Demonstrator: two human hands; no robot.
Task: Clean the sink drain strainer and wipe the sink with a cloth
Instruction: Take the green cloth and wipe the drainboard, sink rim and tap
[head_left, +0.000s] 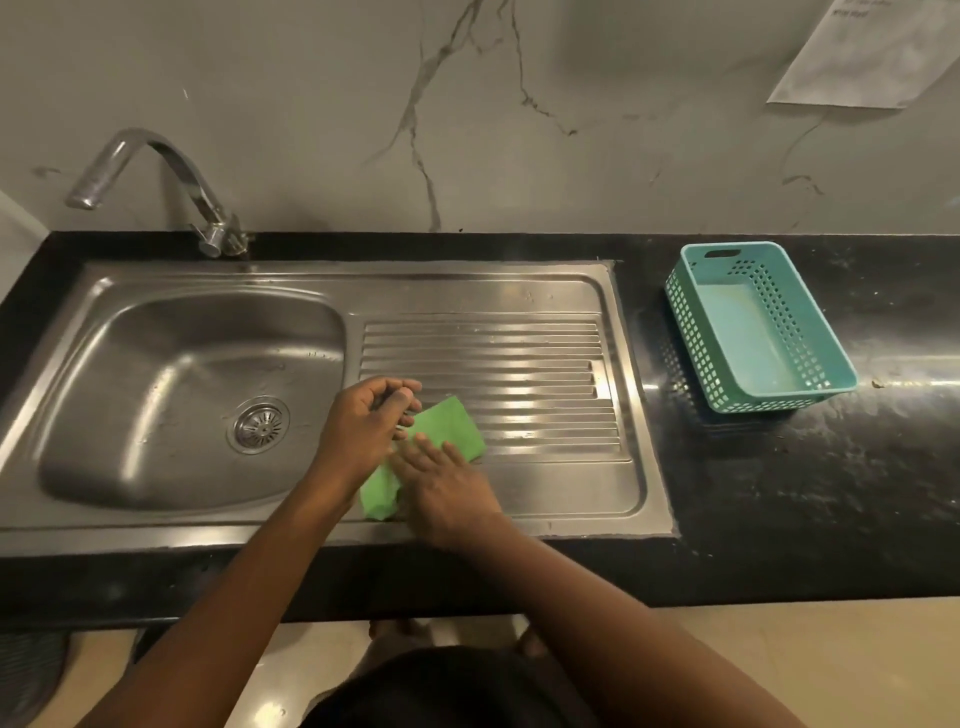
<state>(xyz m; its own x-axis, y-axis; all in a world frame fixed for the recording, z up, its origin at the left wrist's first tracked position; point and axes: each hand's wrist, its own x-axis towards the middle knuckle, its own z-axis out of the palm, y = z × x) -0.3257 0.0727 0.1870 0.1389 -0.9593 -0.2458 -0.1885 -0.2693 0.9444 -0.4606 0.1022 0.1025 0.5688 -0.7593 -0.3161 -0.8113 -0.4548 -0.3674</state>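
Flat, straight fingers of the right hand (447, 483) press the green cloth (453, 425) onto the drainboard (519, 364), just right of the basin (156, 338). The left hand (363, 421) is curled at the cloth's far edge; whether it pinches fabric I cannot tell. The strainer (260, 426) sits in the drain. Folding the cloth into a firm pad should wipe best.

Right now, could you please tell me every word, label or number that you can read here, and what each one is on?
Paper on the wall: a few printed lines near its top edge, too blurred to read.
Basket, tap, sink, cloth: no words, labels, brands or numbers visible.
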